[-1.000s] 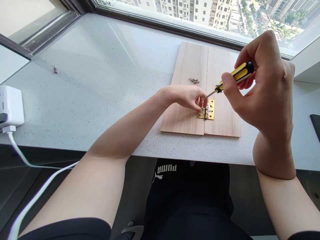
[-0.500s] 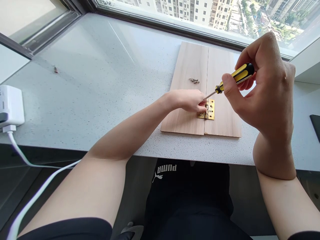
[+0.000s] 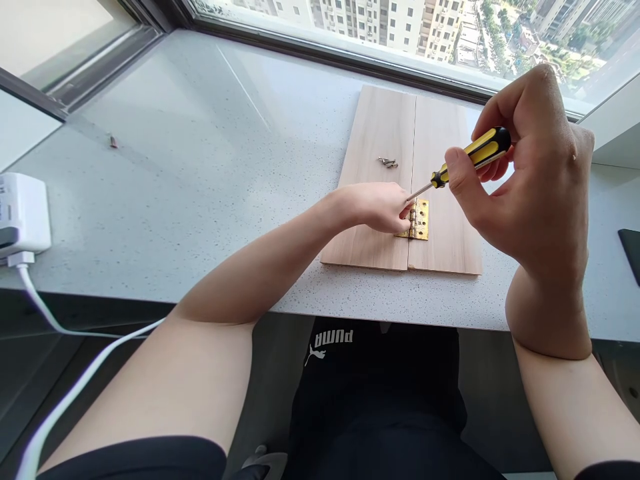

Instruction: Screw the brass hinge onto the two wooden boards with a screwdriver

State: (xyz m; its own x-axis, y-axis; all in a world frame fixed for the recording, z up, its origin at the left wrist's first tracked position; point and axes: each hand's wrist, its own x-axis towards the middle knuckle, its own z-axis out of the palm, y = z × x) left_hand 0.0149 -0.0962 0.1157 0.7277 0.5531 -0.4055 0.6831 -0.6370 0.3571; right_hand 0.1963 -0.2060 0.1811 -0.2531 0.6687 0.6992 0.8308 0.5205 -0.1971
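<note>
My right hand (image 3: 537, 173) is closed around the yellow and black handle of a screwdriver (image 3: 477, 155), whose shaft slants down to the left. The tip ends at the fingers of my left hand (image 3: 383, 205), which are curled over the left part of a brass hinge (image 3: 423, 219). What those fingers pinch is hidden. The hinge lies across the seam between two wooden boards (image 3: 445, 247), and its right leaf shows open holes. Several small screws (image 3: 388, 162) rest on the left board beyond my left hand.
The boards lie on a speckled white counter (image 3: 200, 173) below a window (image 3: 380, 27). A white plug adapter (image 3: 24, 213) with a cable (image 3: 75, 400) stands at the far left. A dark flat object (image 3: 631, 250) is cut off at the right edge.
The fingers of my left hand have shifted slightly at the hinge, with the thumb a little lower. My right hand and the screwdriver stay almost in place.
</note>
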